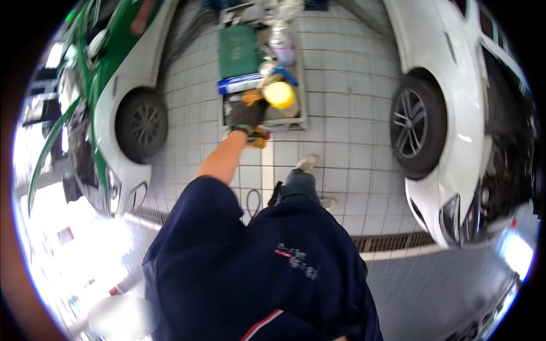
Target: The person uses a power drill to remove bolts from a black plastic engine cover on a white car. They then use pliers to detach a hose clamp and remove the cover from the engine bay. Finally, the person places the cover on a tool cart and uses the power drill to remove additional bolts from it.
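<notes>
My left hand [248, 112], in a dark glove with orange on the fingers, reaches over the near end of a tool trolley [302, 108]. Its fingers are blurred and partly hidden, so any grip is unclear. Just right of them stands a container with a bright yellow top [279, 95]. A blue and white tube [239, 83] lies beyond the hand, next to a green case [238, 51]. Below my wrist, an orange and black item [258, 138] shows at the trolley's near edge; I cannot make out its kind. My right hand is out of sight.
Spray cans [281, 43] stand at the trolley's far right. A green and white car [128, 74] is on the left, a white car [455, 96] on the right. Dark lift arms [190, 31] slope past the trolley. A drain grate [392, 242] crosses the tiled floor.
</notes>
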`<control>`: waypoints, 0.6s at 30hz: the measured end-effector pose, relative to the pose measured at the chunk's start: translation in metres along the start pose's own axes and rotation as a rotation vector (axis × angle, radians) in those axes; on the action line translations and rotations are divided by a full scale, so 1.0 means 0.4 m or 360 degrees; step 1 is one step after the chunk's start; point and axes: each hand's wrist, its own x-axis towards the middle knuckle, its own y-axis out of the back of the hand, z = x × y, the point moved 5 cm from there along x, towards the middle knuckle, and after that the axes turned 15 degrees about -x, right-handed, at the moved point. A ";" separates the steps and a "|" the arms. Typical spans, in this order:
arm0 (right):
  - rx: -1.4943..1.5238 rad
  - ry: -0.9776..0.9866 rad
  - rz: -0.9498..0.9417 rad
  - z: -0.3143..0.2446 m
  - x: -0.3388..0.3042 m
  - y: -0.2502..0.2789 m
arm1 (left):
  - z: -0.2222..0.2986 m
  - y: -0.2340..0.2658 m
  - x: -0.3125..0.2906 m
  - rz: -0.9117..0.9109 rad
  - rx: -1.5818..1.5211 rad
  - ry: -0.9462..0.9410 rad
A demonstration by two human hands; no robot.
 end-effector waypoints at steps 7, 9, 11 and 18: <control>0.0412 -0.0178 0.0167 0.283 -0.019 0.086 | -0.118 -0.075 0.012 -0.0057 0.0472 -0.0786; 0.0569 -0.0250 0.0197 0.415 -0.019 0.088 | -0.170 -0.077 0.006 -0.0067 0.0621 -0.0772; 0.0615 -0.0345 0.0152 0.517 0.008 0.107 | -0.181 -0.059 -0.041 -0.0048 0.0806 -0.0736; 0.0669 -0.0280 0.0210 0.871 0.109 0.403 | -0.044 -0.099 -0.492 0.0333 0.0786 -0.0531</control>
